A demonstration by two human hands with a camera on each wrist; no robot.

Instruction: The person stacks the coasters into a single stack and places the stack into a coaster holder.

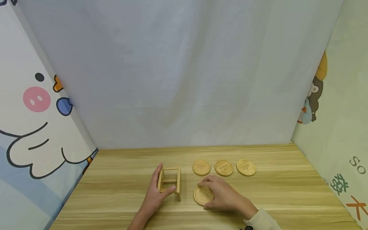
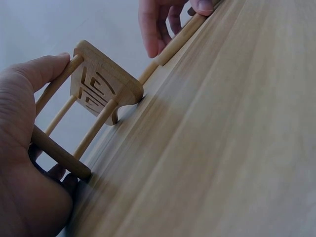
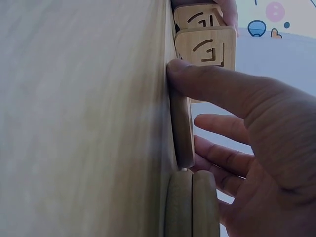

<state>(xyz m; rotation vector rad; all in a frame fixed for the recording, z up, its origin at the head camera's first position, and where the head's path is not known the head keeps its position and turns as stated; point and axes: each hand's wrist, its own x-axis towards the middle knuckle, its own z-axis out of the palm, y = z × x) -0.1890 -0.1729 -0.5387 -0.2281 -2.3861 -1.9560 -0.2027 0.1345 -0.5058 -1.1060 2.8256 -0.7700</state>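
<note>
The left hand [image 1: 152,195] is clamped on a small wooden rack [image 1: 178,180], its fingers along the rack's outer side and its thumb over the near edge. Rods join the rack's two end panels, and square-cornered slots [image 2: 97,89] are cut through both; they form a pattern rather than any word I can read.

To the right of the left hand, the right hand [image 1: 225,195] has its thumb and fingers closed round the edge of a round wooden coaster [image 1: 202,195], which lies at the fingertips on the table [image 1: 115,191]. Dark slanted lettering marks its face, too small to make out. Under the right hand, mostly hidden, is another coaster [image 1: 234,188]; the right wrist view shows two discs there, apparently stacked.

Beyond the right hand runs a row of three coasters: one ahead to the left [image 1: 201,168], one straight ahead [image 1: 224,168], one ahead to the right [image 1: 246,167]. Each bears similar illegible dark print.

Well to the right of the right hand, the printed side panel [image 1: 339,127] reads "SO" [image 1: 357,165], above a green character [image 1: 340,184] and an orange mark [image 1: 356,207] like a K.
</note>
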